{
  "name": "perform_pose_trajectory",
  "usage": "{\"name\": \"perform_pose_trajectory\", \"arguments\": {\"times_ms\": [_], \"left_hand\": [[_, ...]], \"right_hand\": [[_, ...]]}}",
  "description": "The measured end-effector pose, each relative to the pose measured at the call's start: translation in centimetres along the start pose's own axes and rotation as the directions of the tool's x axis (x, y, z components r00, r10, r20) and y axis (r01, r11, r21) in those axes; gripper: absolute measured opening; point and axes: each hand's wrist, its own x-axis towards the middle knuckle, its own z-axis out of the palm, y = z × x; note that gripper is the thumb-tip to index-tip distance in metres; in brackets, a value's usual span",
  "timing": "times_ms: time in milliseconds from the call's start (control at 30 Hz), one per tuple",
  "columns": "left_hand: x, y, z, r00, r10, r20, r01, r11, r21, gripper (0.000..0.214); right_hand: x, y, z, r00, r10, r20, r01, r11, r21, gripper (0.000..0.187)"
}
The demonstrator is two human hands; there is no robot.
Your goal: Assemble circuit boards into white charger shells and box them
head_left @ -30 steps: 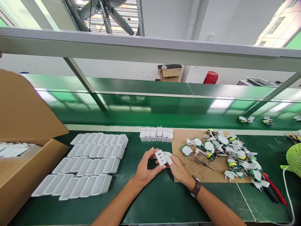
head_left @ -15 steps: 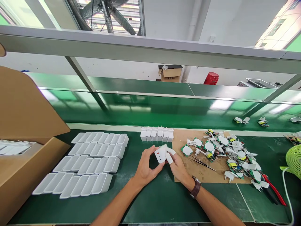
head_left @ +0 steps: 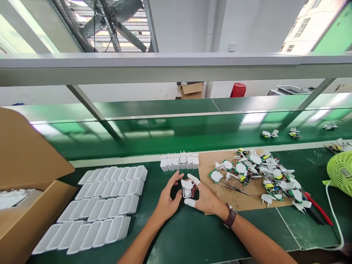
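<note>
My right hand, with white covers on its thumb and a finger, grips a white charger housing. The housing is turned with its open end toward me, and a white plug piece sits at its top. My left hand is just left of the housing, its thumb and fingers apart and curved, holding nothing. Beyond both hands stands a block of white housings with plug parts. On the left lie several rows of white open housings.
A brown board on the right bears tweezers and a pile of circuit boards with white plug parts. Red-handled pliers and a green fan lie farther right. An open cardboard box stands at the left.
The housing has been turned from its slotted face to its open end. My left hand has come off it, while my right hand keeps hold. The camera view has shifted.
</note>
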Motion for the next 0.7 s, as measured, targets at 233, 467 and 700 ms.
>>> {"name": "perform_pose_trajectory", "arguments": {"times_ms": [233,467,700], "left_hand": [[0.7,1.3,-1.4,0.986,0.066,0.153,-0.027,0.971,-0.239,0.022],[1.0,1.2,-3.0,0.948,0.005,0.319,0.065,0.976,-0.206,0.032],[0.9,1.9,-1.7,0.997,0.011,0.074,-0.021,0.991,0.134,0.032]], "right_hand": [[0.0,-0.7,-0.1,0.999,-0.031,0.017,0.032,0.999,-0.032,0.084],[-0.3,-0.2,0.0,0.999,-0.042,0.017,0.043,0.998,-0.042,0.092],[-0.4,0.5,0.2,0.988,-0.148,-0.04,0.142,0.983,-0.12,0.091]]}}
